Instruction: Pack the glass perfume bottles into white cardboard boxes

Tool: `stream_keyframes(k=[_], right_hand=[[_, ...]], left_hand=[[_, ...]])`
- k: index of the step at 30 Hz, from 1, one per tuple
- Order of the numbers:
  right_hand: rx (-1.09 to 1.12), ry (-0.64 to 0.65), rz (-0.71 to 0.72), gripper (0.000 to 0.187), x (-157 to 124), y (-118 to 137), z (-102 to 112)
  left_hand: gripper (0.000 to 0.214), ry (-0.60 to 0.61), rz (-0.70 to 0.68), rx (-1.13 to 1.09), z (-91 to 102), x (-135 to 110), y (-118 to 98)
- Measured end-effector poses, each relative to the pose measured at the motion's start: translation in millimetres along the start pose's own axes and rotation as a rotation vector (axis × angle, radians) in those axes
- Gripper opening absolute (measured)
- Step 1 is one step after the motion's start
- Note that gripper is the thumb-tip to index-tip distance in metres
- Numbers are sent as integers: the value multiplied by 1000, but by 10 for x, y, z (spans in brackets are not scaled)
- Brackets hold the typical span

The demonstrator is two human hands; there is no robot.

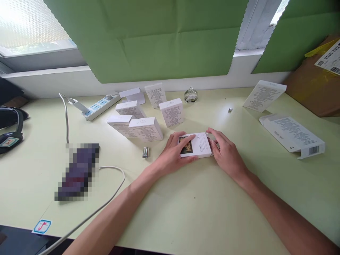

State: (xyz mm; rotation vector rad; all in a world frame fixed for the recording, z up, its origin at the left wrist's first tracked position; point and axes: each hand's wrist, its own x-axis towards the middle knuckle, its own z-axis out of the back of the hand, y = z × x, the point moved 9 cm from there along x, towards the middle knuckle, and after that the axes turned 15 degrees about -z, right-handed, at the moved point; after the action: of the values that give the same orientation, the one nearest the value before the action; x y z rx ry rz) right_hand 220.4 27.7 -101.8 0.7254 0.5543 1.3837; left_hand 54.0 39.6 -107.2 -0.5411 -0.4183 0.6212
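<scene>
A small white carton point(201, 144) with a dark flower picture lies on the table between my hands. My left hand point(175, 150) is closed round its left end, thumb and fingers along the edges and a finger across the picture. At the right end, my right hand point(225, 150) has its fingers bent onto the end flap, which looks partly raised; the fingers hide most of it. Left of my left hand stands a shiny silver cap point(145, 152). Behind the carton, several similar white boxes point(171, 112) stand upright, with a round glass bottle point(191, 95) to their right.
An unfolded white carton point(292, 135) lies at the right, near a leaning white box point(264, 95) and a brown cardboard box point(316, 79). A tiny metal piece point(230, 110) sits at the back. At the left are a power strip point(102, 106), a pixelated dark device point(78, 171) and a white cable point(111, 198).
</scene>
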Motion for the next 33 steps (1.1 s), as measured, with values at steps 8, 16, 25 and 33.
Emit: stream_keyframes(k=[8, 16, 25, 33], right_hand=[[178, 60, -203, 47, 85, -311, 34], [497, 242, -451, 41, 88, -494, 9], [548, 510, -393, 41, 82, -350, -6], [474, 606, -351, 43, 42, -314, -45]], left_hand=[[68, -20, -16, -2, 6, 1, -12], [69, 13, -56, -7, 1, 1, -39], [66, 47, -72, -74, 15, -2, -65], [64, 85, -70, -121, 11, 0, -87]])
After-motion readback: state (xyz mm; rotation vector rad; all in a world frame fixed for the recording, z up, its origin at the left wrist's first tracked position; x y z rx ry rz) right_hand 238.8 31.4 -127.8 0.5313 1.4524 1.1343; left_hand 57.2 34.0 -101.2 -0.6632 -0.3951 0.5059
